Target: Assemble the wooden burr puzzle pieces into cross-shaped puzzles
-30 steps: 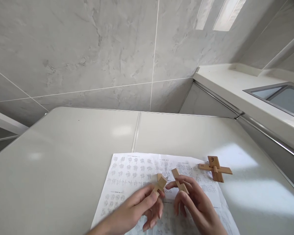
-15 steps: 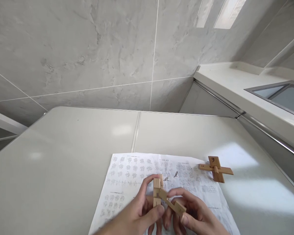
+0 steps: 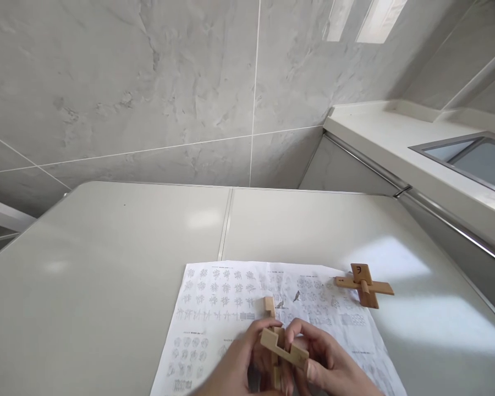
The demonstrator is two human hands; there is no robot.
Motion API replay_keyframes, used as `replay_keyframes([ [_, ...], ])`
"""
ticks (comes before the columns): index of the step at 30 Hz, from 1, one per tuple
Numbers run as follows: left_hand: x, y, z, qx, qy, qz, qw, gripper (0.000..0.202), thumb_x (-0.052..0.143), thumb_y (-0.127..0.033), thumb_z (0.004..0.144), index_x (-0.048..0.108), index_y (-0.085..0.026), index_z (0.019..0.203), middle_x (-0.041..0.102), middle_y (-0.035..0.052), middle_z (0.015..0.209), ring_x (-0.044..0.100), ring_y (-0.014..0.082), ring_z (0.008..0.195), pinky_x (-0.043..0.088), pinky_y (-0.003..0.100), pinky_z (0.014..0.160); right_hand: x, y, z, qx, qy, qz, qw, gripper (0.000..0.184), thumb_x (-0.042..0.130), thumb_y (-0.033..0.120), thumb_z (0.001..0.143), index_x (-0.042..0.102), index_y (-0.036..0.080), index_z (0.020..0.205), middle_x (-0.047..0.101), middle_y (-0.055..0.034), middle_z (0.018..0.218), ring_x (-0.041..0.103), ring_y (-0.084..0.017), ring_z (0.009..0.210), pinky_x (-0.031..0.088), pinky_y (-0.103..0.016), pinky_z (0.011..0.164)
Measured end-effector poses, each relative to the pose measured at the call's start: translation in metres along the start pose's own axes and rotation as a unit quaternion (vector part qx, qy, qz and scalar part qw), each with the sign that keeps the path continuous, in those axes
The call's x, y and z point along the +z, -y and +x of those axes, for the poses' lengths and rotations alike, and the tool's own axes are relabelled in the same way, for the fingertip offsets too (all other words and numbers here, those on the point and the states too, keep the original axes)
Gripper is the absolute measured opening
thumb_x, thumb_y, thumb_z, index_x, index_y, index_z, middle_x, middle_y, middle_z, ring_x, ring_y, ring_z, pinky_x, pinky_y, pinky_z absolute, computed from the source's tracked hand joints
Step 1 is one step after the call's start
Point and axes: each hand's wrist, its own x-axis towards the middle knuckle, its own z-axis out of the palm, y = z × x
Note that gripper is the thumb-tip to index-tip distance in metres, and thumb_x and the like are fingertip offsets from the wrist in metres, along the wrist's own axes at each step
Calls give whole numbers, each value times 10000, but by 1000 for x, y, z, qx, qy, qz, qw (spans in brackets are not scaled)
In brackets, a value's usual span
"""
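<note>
Two notched wooden puzzle pieces are held crossed together at the bottom centre. The upright piece [image 3: 269, 308] is pinched by my left hand [image 3: 239, 368]. The slanted piece [image 3: 284, 347] lies across it, gripped by my right hand [image 3: 330, 368]. Both hands are closed around the pieces just above a printed instruction sheet [image 3: 214, 313]. An assembled wooden cross [image 3: 363, 284] rests on the table to the right of the sheet, away from both hands.
The sheet lies on a pale grey table [image 3: 107, 264] with a seam down its middle. A tiled wall [image 3: 148, 99] rises behind it. A white ledge [image 3: 396, 143] with a framed window runs along the right.
Both hands have drawn nearer to me and lower. The two pieces, apart a second ago, are now crossed and pressed together. The view has tilted slightly.
</note>
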Motion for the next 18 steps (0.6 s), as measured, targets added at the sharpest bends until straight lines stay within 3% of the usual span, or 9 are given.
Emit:
replay_keyframes([
  [3, -1, 4, 0, 12, -24, 5, 1000, 825, 944, -484, 818, 510, -274, 1487, 720, 109, 1209, 702, 322, 1147, 488, 493, 1053, -5, -4, -2, -7, -45, -48, 998, 509, 820, 666, 898, 617, 229, 1060, 630, 21, 804, 448, -47, 507, 361, -164, 484],
  [8, -2, 2, 2, 40, -1, -23, 999, 854, 912, -539, 853, 435, -324, 1527, 705, 104, 1241, 695, 313, 1187, 480, 485, 1055, -3, -2, -6, 30, -111, -112, 987, 426, 731, 629, 988, 599, 244, 1112, 610, 26, 835, 413, -58, 533, 346, -194, 505],
  [11, -1, 0, 2, 39, -11, -11, 999, 853, 896, -555, 866, 429, -323, 1542, 712, 86, 1179, 703, 294, 1126, 495, 458, 1010, -3, -1, -7, 30, -120, -117, 985, 454, 728, 659, 977, 543, 253, 1060, 640, 21, 811, 405, -76, 552, 332, -201, 504],
  [18, 2, 0, -1, 22, -39, 17, 999, 767, 890, -534, 874, 493, -309, 1490, 717, 71, 1135, 686, 276, 1084, 484, 459, 1008, -6, -5, -10, 13, -115, -192, 975, 505, 717, 699, 956, 613, 213, 1048, 662, -21, 827, 456, -115, 603, 346, -253, 558],
])
